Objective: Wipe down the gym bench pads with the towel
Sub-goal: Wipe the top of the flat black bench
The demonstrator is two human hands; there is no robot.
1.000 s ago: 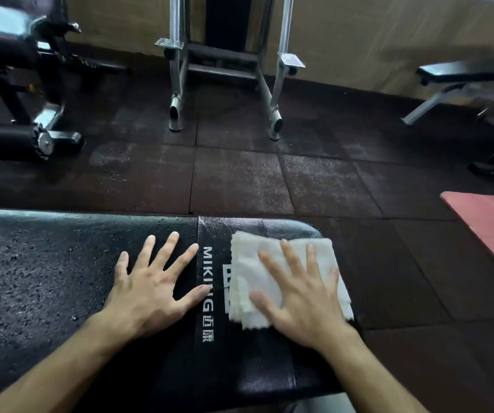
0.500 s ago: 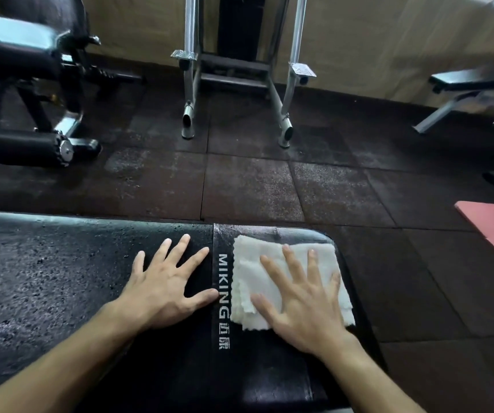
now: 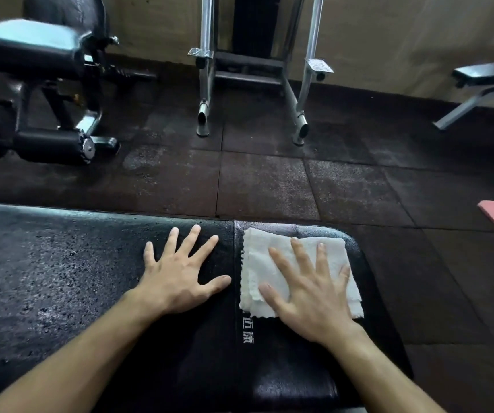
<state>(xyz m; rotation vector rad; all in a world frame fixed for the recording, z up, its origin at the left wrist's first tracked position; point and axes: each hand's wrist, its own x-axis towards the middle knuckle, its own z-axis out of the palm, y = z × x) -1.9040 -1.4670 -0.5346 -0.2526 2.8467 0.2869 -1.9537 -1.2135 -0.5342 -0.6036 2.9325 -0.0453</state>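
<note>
my right hand point(image 3: 311, 296) presses flat, fingers spread, on the white towel point(image 3: 275, 263) at the bench pad's point(image 3: 60, 278) right end; my left hand point(image 3: 180, 275) lies splayed and empty beside it. the cloth looks soft and light, likely to bunch, so palm pressure suits it.

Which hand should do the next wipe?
The right hand: it already lies flat on the towel. The left hand rests bare on the bench pad.

Right hand point(image 3: 314, 296) flat on the towel point(image 3: 269, 263); left hand point(image 3: 180, 275) flat on the bench pad point(image 3: 60, 263).
</note>
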